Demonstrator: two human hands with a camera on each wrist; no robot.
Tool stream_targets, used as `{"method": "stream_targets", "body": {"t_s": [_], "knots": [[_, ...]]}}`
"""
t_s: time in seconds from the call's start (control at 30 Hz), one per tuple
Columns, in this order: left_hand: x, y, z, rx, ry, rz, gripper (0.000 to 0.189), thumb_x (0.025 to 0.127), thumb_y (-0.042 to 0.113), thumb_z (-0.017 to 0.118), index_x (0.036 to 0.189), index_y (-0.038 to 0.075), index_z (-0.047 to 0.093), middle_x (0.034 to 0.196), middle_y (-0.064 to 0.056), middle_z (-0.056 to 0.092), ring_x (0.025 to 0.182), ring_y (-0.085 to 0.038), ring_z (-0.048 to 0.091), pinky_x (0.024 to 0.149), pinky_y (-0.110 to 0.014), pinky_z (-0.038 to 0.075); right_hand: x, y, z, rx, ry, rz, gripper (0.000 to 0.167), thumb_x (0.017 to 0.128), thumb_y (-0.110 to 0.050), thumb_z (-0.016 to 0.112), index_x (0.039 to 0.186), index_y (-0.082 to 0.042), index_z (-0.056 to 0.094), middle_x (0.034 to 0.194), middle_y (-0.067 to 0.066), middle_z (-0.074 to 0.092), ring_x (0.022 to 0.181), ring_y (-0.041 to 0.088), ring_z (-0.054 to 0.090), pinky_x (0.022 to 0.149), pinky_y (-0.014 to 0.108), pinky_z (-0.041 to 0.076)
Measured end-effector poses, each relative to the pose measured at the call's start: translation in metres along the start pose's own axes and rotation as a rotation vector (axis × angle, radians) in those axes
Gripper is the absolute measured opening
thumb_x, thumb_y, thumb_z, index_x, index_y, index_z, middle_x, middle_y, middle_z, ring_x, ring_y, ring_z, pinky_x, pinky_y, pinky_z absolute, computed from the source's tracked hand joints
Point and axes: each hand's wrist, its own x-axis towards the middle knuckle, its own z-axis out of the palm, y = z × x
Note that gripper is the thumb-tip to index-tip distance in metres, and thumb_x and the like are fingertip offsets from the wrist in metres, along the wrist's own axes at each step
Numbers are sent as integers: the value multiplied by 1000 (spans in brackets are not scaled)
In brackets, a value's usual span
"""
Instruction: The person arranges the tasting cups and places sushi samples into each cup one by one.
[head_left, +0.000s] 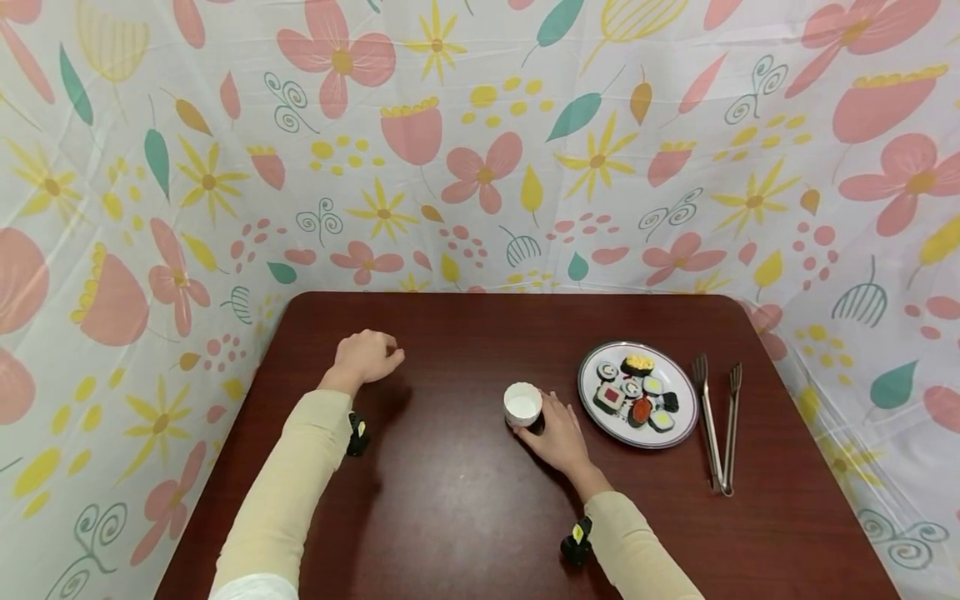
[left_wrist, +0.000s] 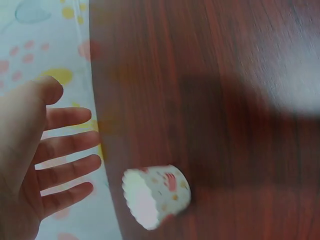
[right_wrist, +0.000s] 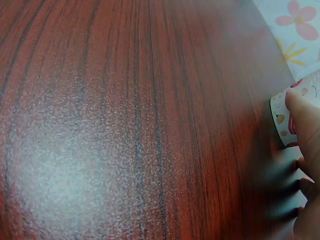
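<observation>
I judge this an early stage. Done: right hand [head_left: 558,435] grasps small white scalloped cup [head_left: 522,404], centre of head frame; whether lifted, cannot tell. Left hand [head_left: 365,356] empty, fingers spread, near patterned white cup [left_wrist: 172,191], lower centre of left-wrist frame, apparently second one, ungrasped. Seemingly left: assorted sushi pieces [head_left: 632,387] on round white dark-rimmed plate [head_left: 615,423], silver metal tongs [head_left: 713,425] untouched, right of frame.

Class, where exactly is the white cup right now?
In the head view, the white cup is near the middle of the table, gripped by the right hand, left of the plate.
</observation>
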Motion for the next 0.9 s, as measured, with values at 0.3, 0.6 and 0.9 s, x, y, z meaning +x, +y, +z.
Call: {"method": "stream_targets", "body": {"t_s": [0.3, 0.6, 0.9], "knots": [[7, 44, -4, 75, 17, 146, 32, 90, 40, 49, 104, 19, 69, 104, -1, 67, 83, -22, 64, 61, -39, 50, -1, -2, -3, -9, -20, 20, 80, 71, -38, 76, 136, -6, 43, 132, 18, 50, 129, 37, 37, 103, 59, 24], [8, 84, -1, 140, 54, 286, 29, 89, 40, 50, 101, 24, 71, 99, 3, 67, 86, -18, 63, 67, -37, 51, 0, -3, -3, -9, -18, 13, 80, 70, -37, 76, 135, -5, 43, 132, 18, 50, 129, 37, 37, 103, 60, 24], [5, 124, 4, 155, 134, 432, 24, 87, 38, 53, 88, 23, 72, 84, 5, 65, 72, -15, 62, 59, -33, 49, 0, -3, -2, -4, -2, 8, 79, 70, -36, 77, 135, -5, 43, 131, 18, 51, 128, 38, 39, 101, 61, 25]]}}
